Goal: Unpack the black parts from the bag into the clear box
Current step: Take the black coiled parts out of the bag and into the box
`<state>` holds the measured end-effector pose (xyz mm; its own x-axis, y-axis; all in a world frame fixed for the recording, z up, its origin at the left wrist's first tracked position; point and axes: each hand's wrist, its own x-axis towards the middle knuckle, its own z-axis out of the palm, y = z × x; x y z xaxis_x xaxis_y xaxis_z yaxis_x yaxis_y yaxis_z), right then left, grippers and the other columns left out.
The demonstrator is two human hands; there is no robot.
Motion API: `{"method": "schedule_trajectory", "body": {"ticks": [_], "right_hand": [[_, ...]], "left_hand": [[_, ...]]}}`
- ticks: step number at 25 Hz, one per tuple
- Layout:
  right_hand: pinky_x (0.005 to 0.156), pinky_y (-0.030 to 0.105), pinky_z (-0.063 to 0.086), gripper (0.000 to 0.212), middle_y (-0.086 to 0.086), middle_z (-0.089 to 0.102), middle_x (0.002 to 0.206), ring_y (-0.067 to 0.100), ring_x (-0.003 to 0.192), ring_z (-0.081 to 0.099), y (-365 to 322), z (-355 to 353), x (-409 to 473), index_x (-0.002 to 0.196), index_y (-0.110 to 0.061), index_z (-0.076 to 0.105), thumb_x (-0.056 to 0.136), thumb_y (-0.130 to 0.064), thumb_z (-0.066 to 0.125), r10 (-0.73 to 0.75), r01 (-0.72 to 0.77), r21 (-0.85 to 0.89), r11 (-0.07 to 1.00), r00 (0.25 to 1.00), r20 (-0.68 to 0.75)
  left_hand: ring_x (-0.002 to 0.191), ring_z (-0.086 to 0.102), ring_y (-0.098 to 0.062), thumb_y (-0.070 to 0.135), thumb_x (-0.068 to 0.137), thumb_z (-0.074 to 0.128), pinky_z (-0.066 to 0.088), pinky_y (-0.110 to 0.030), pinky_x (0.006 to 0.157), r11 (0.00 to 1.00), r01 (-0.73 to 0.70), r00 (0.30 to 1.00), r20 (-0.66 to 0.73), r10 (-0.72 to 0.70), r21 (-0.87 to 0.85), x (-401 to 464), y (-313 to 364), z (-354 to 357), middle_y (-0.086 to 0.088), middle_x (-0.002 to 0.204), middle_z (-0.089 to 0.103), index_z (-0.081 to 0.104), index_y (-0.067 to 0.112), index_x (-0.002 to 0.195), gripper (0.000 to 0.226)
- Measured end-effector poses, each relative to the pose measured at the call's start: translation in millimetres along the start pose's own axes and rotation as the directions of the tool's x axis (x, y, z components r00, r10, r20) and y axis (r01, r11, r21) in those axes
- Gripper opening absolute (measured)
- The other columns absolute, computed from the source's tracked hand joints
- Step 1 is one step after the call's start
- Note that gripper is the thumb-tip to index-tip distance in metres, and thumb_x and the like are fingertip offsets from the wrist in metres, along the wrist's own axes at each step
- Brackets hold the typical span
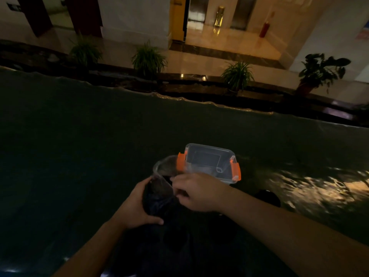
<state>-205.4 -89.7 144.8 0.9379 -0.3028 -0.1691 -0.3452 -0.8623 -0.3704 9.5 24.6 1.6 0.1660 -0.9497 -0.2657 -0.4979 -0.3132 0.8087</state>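
Observation:
A clear plastic bag (pixel 159 194) full of black parts lies on the dark table in front of me, its open mouth turned toward the clear box (pixel 209 162). The box has orange latches on both ends and stands open just beyond my hands. My left hand (pixel 135 206) grips the bag's body from the left side. My right hand (pixel 195 190) is at the bag's mouth, its fingers curled at the plastic edge. In the dim light the single parts cannot be told apart.
The table (pixel 79 146) is covered in a dark glossy sheet with a wavy far edge. A dark round object (pixel 269 198) lies right of my right forearm. Potted plants (pixel 148 58) line a ledge beyond the table.

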Motion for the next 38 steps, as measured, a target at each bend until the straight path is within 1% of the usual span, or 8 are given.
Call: {"method": "schedule_trajectory", "body": {"ticks": [3,11,17,22,26,28,31,38], "right_hand": [[0.093,0.028,0.048,0.004,0.001,0.057,0.146,0.01,0.125,0.056,7.0,7.2,-12.1,0.097,-0.025,0.063,0.099,-0.021,0.063,0.007,-0.007,0.029,1.0,1.0,0.003],[0.087,0.04,0.057,0.01,-0.004,0.067,0.108,0.01,0.096,0.065,6.4,30.0,-41.4,0.105,-0.017,0.068,0.097,-0.012,0.065,0.15,-0.128,0.289,0.949,0.987,-0.056],[0.087,0.025,0.057,0.016,-0.012,0.072,0.11,0.006,0.108,0.069,7.9,71.8,-71.2,0.098,-0.029,0.07,0.098,-0.013,0.068,0.363,-0.247,0.691,0.679,0.932,-0.024],[0.101,0.027,0.05,0.012,-0.011,0.068,0.124,0.0,0.121,0.062,13.1,129.7,-94.2,0.1,-0.027,0.073,0.099,-0.016,0.069,0.425,-0.363,0.713,0.6,0.9,0.101],[0.098,0.033,0.055,0.021,0.007,0.072,0.12,0.017,0.115,0.068,19.0,171.8,-101.1,0.117,-0.008,0.069,0.106,-0.002,0.053,0.566,-0.46,0.82,0.339,0.796,0.213],[0.094,0.042,0.057,0.023,0.027,0.068,0.127,0.038,0.116,0.067,20.6,189.9,-96.8,0.125,0.001,0.063,0.107,0.0,0.049,0.663,-0.401,0.916,0.018,0.69,0.29],[0.074,0.034,0.063,0.027,0.022,0.07,0.126,0.032,0.094,0.074,24.2,198.3,-87.1,0.133,-0.015,0.06,0.11,-0.009,0.047,0.648,-0.336,0.902,-0.273,0.628,0.43],[0.124,0.025,0.019,0.046,-0.013,0.035,0.163,-0.004,0.15,0.023,42.2,190.5,-74.4,0.14,-0.034,0.063,0.102,-0.008,0.059,0.335,-0.262,0.566,0.782,0.942,-0.027]], "left_hand": [[0.144,0.033,-0.01,0.06,0.03,0.099,0.033,-0.043,0.118,0.997,-0.004,1.0,0.008,0.004,-0.074,22.8,-7.8,21.4,0.012,0.158,0.033,0.001,0.057,0.151,0.156],[0.135,0.047,-0.007,0.038,0.048,0.1,0.039,-0.047,0.116,0.973,-0.182,0.983,-0.005,0.183,-0.142,43.7,-7.6,33.1,0.01,0.147,0.048,0.031,0.058,0.139,0.116],[0.128,0.048,-0.016,0.048,0.048,0.091,0.043,-0.045,0.109,0.931,-0.237,0.937,0.319,0.143,0.279,29.5,12.8,1.4,0.01,0.14,0.044,0.019,0.067,0.14,0.118],[0.138,0.036,-0.038,0.063,0.062,0.083,0.038,-0.064,0.108,0.67,-0.245,0.924,0.378,-0.057,0.701,18.4,19.3,28.6,-0.007,0.161,0.022,0.002,0.054,0.148,0.118],[0.143,0.031,-0.038,0.067,0.066,0.078,0.03,-0.067,0.111,0.59,-0.274,0.915,0.394,-0.083,0.76,19.3,15.6,52.5,-0.012,0.164,0.018,-0.006,0.047,0.151,0.121],[0.143,0.032,-0.035,0.073,0.064,0.074,0.03,-0.066,0.111,0.574,-0.271,0.928,0.369,-0.058,0.773,18.6,12.5,60.8,-0.009,0.163,0.024,-0.006,0.043,0.152,0.123],[0.144,0.032,-0.032,0.077,0.063,0.069,0.029,-0.064,0.111,0.57,-0.259,0.941,0.337,-0.033,0.78,16.5,6.5,66.1,-0.006,0.164,0.026,-0.004,0.039,0.153,0.122],[0.147,0.028,-0.025,0.075,0.065,0.071,0.025,-0.058,0.117,0.659,-0.204,0.97,0.239,0.038,0.724,11.0,0.9,63.1,-0.001,0.163,0.028,0.015,0.038,0.154,0.111]]}}
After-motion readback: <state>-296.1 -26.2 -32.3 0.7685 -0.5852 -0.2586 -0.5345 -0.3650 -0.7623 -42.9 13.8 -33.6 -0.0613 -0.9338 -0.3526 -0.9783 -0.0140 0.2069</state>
